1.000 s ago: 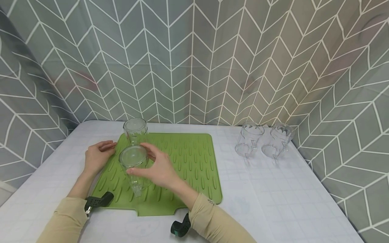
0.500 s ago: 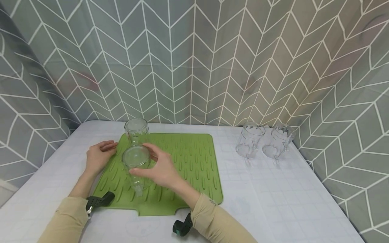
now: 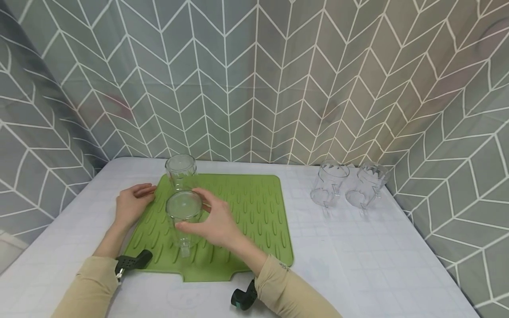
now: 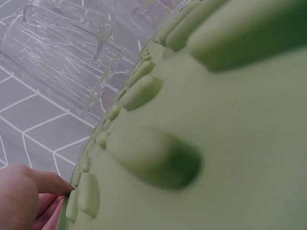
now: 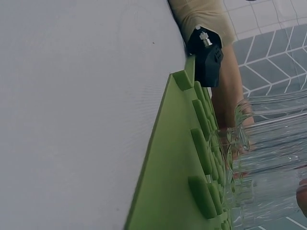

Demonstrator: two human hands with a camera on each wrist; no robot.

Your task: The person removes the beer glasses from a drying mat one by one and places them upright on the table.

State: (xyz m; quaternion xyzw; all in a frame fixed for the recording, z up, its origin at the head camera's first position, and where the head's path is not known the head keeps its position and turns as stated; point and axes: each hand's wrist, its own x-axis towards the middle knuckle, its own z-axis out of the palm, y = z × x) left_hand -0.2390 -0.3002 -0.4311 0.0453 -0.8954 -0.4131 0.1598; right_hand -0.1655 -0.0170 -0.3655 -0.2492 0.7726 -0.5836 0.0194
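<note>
In the head view, my right hand (image 3: pixel 216 223) grips a clear glass mug (image 3: pixel 184 207) by its sides. The mug is upside down over the left part of a ribbed green drying mat (image 3: pixel 246 212), its handle facing me. The right wrist view has the mug (image 5: pixel 268 163) with its rim at the mat's ribs. Just behind it, a second upturned glass mug (image 3: pixel 180 165) stands at the mat's far left corner. My left hand (image 3: pixel 133 203) rests against the mat's left edge, its fingers loosely bent; a fingertip touches that edge in the left wrist view (image 4: pixel 38 191).
Two more clear glass mugs, one nearer (image 3: pixel 328 183) and one farther right (image 3: pixel 366 185), stand on the white-covered table (image 3: pixel 358 256) to the mat's right. A patterned curtain (image 3: pixel 254 79) rises behind the table and along both sides.
My right hand has shifted the gripped mug slightly to the right over the mat. The left hand stays at the mat's edge. The head view has drifted a little.
</note>
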